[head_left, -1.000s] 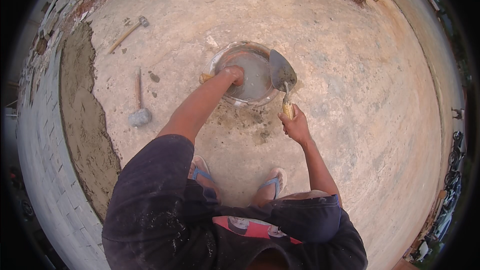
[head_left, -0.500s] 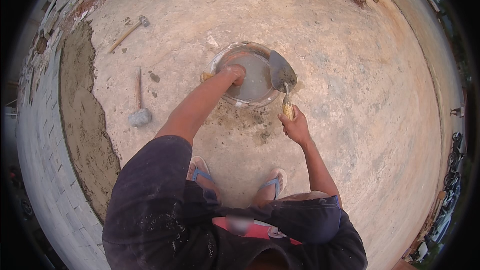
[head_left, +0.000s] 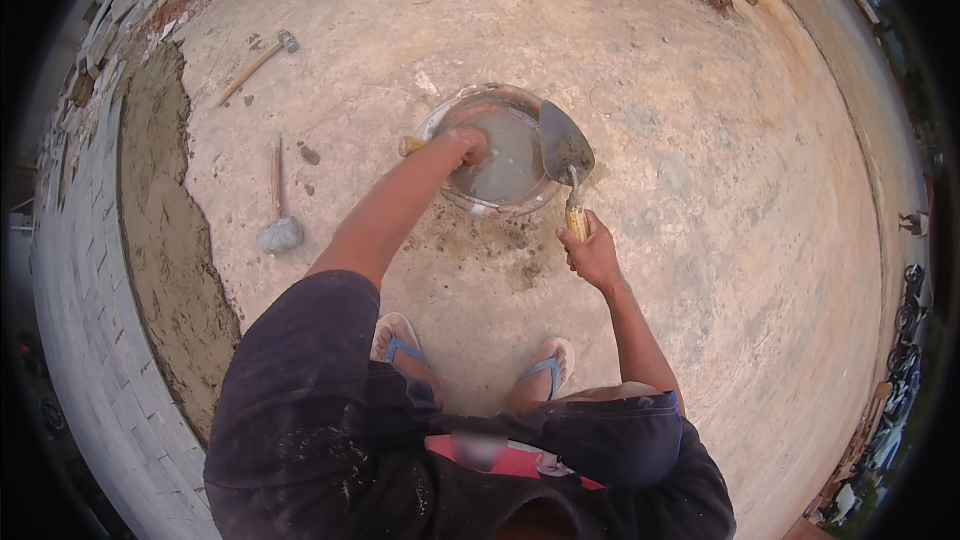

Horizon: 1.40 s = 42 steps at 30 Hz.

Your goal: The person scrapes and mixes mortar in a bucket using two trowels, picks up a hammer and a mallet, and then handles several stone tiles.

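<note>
I have the right hand [head_left: 595, 252] gripping the trowel [head_left: 567, 145], its fingers wrapped round the handle, the blade up by the bucket's [head_left: 498, 210] right rim; whether they touch, I can't tell. The left hand [head_left: 468, 145] is down in the murky water [head_left: 515, 152] at the bucket's left side — its fingers are hidden, so I can't say if they're spread or pinching anything. I'd hold the blade steady, work the left hand gently to avoid slopping, and mind the wooden handle [head_left: 411, 147] at the left rim.

Open floor [head_left: 740, 205] rightward, trowel [head_left: 567, 147] obstructing tub rim [head_left: 484, 208]
</note>
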Tool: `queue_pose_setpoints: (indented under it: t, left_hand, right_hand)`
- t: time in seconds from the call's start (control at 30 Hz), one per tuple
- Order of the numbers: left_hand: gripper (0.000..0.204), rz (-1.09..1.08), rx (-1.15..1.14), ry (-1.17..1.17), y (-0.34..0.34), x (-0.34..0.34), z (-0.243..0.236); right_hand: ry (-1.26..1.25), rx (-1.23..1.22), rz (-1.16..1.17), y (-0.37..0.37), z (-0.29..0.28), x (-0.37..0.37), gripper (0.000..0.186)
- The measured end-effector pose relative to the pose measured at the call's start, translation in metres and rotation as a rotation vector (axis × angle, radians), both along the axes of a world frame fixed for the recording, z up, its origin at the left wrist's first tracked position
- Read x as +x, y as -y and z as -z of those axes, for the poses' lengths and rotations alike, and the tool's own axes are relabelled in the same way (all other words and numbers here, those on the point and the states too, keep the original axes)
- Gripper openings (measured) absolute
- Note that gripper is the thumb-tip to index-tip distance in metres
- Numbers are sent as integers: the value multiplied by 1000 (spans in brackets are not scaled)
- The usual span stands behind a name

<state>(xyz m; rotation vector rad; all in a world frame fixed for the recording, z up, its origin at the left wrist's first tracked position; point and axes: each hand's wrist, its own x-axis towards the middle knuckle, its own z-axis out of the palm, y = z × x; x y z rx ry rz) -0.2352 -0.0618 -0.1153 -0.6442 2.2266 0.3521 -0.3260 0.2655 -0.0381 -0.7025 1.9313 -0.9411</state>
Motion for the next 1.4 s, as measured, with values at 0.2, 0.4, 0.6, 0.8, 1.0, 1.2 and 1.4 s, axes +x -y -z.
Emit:
queue_pose_setpoints:
  t: [0.2, 0.4, 0.6, 0.8, 1.0, 1.2, 1.4]
  left_hand:
    - [33, -116, 49, -134, 6, 10, -9]
    - [32, -196, 97, -146, 12, 19, -28]
    - [30, 67, 15, -143, 23, 17, -6]
    - [35, -143, -4, -136, 25, 10, 23]
    - [39, 29, -79, -76, 17, -3, 20]
    - [38, 246, 154, -342, 30, 51, -3]
    - [37, 7, -3, -58, -3, 5, -23]
  right_hand:
    - [-1, 0, -1, 1, 0, 1, 43]
    - [-1, -10, -3, 2, -2, 3, 41]
    - [15, -11, 13, 0, -2, 2, 40]
    - [7, 1, 5, -1, -1, 0, 40]
    - [7, -1, 19, -3, 1, -3, 39]
    - [1, -6, 15, -5, 1, -4, 39]
    - [13, -15, -7, -1, 3, -1, 39]
